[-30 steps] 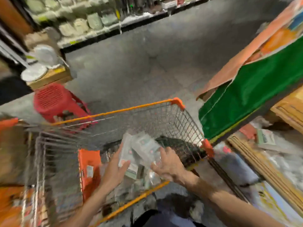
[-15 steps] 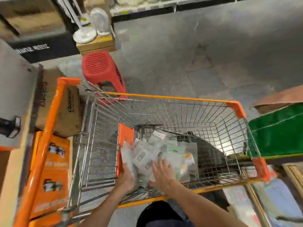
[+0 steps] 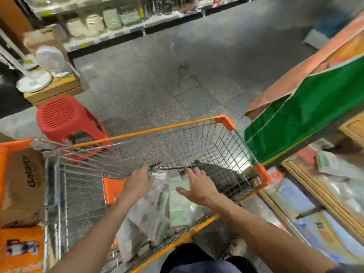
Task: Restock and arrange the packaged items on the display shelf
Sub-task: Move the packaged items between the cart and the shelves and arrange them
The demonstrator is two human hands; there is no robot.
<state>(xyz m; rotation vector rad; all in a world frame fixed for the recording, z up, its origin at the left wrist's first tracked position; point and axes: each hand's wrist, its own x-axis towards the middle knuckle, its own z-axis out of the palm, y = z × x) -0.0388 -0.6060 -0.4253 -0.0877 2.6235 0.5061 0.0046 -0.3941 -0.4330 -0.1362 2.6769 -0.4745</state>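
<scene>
Forearms reaching into cart [image 3: 147,132], left hand [image 3: 138,181], right hand [image 3: 199,189] splayed over packets [image 3: 181,211]

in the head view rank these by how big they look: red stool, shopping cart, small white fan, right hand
1. shopping cart
2. red stool
3. right hand and small white fan: these look about alike, and the hand is far nearer the camera, so unranked

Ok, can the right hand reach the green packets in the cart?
Likely yes: the right hand is spread open just over the green packets, the cart is open-topped, and nothing lies between them.
</scene>
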